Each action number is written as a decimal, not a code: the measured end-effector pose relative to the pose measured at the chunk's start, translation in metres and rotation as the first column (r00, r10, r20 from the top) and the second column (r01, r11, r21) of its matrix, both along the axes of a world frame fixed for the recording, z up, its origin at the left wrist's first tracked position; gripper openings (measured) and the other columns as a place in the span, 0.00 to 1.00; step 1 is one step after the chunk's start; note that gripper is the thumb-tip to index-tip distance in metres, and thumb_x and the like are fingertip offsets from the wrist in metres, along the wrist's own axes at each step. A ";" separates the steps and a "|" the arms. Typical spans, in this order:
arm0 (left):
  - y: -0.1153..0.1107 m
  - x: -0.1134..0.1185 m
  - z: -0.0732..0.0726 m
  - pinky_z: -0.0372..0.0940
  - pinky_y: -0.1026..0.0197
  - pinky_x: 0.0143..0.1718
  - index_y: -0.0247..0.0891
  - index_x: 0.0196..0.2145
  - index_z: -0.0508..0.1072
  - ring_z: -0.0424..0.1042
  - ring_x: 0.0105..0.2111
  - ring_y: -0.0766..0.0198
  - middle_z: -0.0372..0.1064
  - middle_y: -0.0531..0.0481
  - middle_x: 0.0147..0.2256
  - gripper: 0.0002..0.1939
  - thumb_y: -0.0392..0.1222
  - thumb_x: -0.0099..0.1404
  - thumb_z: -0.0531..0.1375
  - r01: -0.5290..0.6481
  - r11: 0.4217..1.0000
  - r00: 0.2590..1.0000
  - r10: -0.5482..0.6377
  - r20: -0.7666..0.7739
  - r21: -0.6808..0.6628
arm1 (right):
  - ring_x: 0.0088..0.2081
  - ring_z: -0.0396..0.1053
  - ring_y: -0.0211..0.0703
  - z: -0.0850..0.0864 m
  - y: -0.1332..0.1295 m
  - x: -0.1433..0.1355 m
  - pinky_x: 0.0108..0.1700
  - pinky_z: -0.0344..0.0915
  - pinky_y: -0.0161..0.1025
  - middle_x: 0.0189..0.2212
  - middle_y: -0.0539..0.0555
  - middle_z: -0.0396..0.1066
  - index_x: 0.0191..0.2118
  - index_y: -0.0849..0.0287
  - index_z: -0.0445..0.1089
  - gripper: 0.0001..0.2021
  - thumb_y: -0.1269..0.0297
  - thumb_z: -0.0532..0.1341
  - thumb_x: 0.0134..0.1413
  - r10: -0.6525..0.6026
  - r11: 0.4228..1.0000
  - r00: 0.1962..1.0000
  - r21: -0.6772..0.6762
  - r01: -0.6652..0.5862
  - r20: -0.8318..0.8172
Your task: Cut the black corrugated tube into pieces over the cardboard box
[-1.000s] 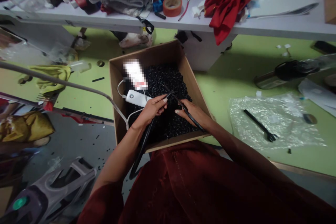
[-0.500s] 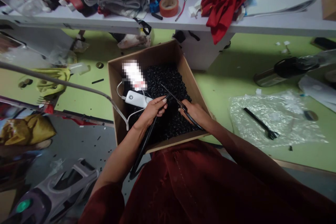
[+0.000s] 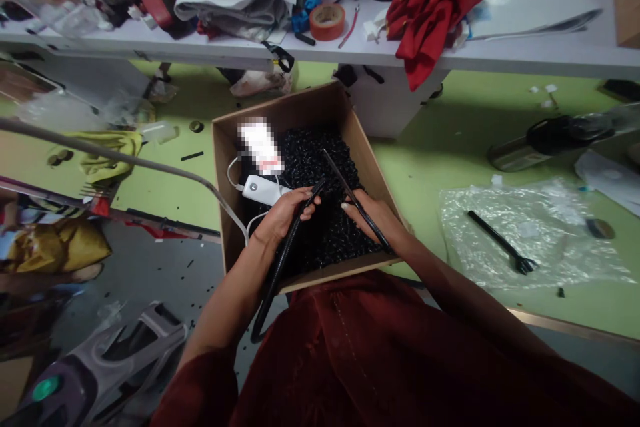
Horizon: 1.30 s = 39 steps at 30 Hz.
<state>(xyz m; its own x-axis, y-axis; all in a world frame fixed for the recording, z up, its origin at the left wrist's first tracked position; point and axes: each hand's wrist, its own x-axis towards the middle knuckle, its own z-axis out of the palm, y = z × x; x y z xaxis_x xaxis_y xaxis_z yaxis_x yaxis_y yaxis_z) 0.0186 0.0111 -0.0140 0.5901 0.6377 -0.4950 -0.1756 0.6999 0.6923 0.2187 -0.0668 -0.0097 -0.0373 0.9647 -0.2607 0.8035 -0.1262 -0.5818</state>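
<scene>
My left hand (image 3: 296,205) is closed around a black corrugated tube (image 3: 283,263), whose short upper end sticks out past the fingers. The tube's lower part hangs over the near edge of a cardboard box (image 3: 367,147). In my right hand (image 3: 373,213) is a pair of scissors (image 3: 345,181), its blades pointing up and to the left, a little right of the tube's end. Under both hands the box holds a heap of small black cut pieces (image 3: 325,240). A white power bank (image 3: 261,191) with a cable lies in the box beside a bright, blurred-out phone-like object (image 3: 260,147).
A grey cable (image 3: 150,163) crosses from the left to the box. On the right lie a clear plastic bag (image 3: 465,253), a black strip (image 3: 500,240) and a dark bottle (image 3: 530,143). Orange tape (image 3: 327,21) and red cloth (image 3: 440,7) sit on the shelf behind.
The scissors have swung steeper and their tips have moved slightly right. The tube in my left hand is turned more upright across the fingers. The whole view has shifted slightly.
</scene>
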 end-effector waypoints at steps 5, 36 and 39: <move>-0.004 -0.003 0.008 0.46 0.72 0.13 0.31 0.48 0.68 0.57 0.17 0.77 0.67 0.50 0.29 0.21 0.40 0.58 0.63 0.015 1.000 0.999 -0.015 0.041 -0.006 | 0.27 0.72 0.44 0.000 -0.001 0.000 0.32 0.63 0.37 0.32 0.55 0.75 0.50 0.57 0.62 0.16 0.55 0.49 0.62 0.006 0.999 0.998 -0.032 -0.008 -0.065; -0.005 0.002 0.006 0.44 0.72 0.13 0.32 0.32 0.68 0.54 0.16 0.79 0.63 0.53 0.28 0.18 0.50 0.55 0.65 -0.058 0.978 0.993 0.077 -0.086 0.203 | 0.50 0.65 0.58 -0.008 -0.001 0.000 0.47 0.61 0.50 0.50 0.65 0.66 0.57 0.61 0.57 0.29 0.49 0.56 0.55 0.081 0.997 0.995 0.018 -0.080 -0.056; -0.006 0.003 0.006 0.44 0.71 0.13 0.32 0.34 0.69 0.54 0.16 0.79 0.62 0.54 0.28 0.19 0.50 0.55 0.65 -0.022 0.977 0.993 0.046 -0.106 0.212 | 0.50 0.65 0.58 -0.009 -0.002 0.001 0.46 0.61 0.50 0.49 0.66 0.66 0.57 0.61 0.57 0.29 0.48 0.55 0.55 0.087 0.996 0.995 0.028 -0.085 -0.058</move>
